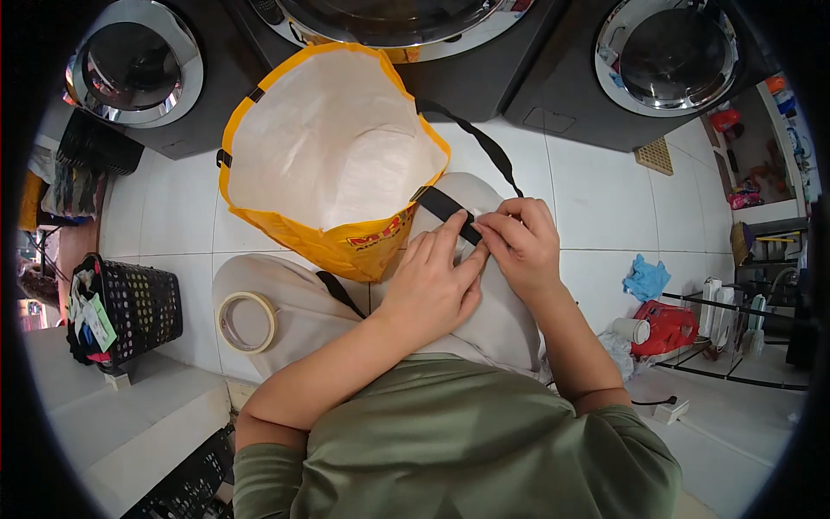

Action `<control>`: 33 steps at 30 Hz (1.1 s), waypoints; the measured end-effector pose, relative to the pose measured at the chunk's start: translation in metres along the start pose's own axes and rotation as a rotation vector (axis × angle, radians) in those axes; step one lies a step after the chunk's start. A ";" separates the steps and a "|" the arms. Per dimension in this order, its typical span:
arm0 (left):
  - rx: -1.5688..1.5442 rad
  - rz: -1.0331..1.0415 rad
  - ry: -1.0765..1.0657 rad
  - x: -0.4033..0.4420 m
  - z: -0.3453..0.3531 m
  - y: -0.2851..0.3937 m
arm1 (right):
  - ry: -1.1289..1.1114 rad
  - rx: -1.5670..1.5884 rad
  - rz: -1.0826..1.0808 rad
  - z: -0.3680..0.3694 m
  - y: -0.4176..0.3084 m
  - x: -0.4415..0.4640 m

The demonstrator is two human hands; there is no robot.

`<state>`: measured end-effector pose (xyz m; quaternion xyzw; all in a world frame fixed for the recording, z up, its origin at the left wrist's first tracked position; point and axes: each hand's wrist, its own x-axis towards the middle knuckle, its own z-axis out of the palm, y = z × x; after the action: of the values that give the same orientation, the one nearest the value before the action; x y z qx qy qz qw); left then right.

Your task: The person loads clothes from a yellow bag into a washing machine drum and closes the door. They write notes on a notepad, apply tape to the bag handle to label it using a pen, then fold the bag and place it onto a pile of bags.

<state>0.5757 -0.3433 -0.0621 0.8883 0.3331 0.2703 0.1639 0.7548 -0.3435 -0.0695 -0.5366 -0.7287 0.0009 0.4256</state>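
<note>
A yellow shopping bag point(363, 251) with a white inside stands open in front of my knees, its mouth tilted toward me. Its black strap point(439, 204) runs over my right thigh. My left hand point(432, 281) has its index finger on the strap and its thumb close to the strap's edge. Beside it, my right hand point(523, 246) is closed in a pinch at the strap, fingertips almost touching those of the left. Whatever small piece may be between the fingertips is hidden. On my left thigh rests a roll of masking tape point(272, 323).
Dark front-loading machines point(553, 95) line the far side of the white tiled floor point(596, 199). A black perforated basket point(143, 303) with items is at left. To the right are a blue cloth point(647, 278), a red bag point(670, 327) and a black wire rack point(726, 378).
</note>
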 end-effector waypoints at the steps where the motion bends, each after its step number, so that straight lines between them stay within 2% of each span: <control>1: 0.001 0.003 0.002 0.000 0.000 0.000 | -0.005 0.003 -0.003 0.000 0.000 0.001; 8: -0.014 0.007 0.009 0.001 0.000 0.001 | -0.145 -0.074 0.010 -0.004 -0.003 0.007; 14: 0.006 0.037 -0.001 0.000 -0.005 0.000 | -0.296 -0.187 -0.145 -0.028 -0.018 0.018; 17: 0.031 0.047 -0.001 0.001 -0.005 0.001 | -0.383 -0.148 -0.088 -0.042 -0.023 0.022; 21: 0.021 0.058 0.006 0.001 -0.006 0.000 | -0.357 -0.245 -0.051 -0.032 -0.021 0.018; 23: -0.097 0.034 -0.018 0.000 -0.010 -0.003 | -0.366 -0.314 -0.036 -0.031 -0.020 0.015; 26: -0.307 -0.080 -0.016 0.000 -0.015 -0.009 | -0.214 -0.339 -0.047 -0.025 -0.020 0.014; 29: -0.422 -0.131 -0.038 0.005 -0.019 -0.026 | -0.337 -0.044 -0.052 -0.018 -0.017 0.005; 33: -0.435 -0.049 -0.114 0.020 -0.027 -0.052 | -0.330 0.044 0.008 -0.019 -0.020 0.000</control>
<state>0.5457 -0.2894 -0.0575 0.8375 0.2788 0.2810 0.3768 0.7508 -0.3601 -0.0482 -0.5228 -0.7862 0.1064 0.3118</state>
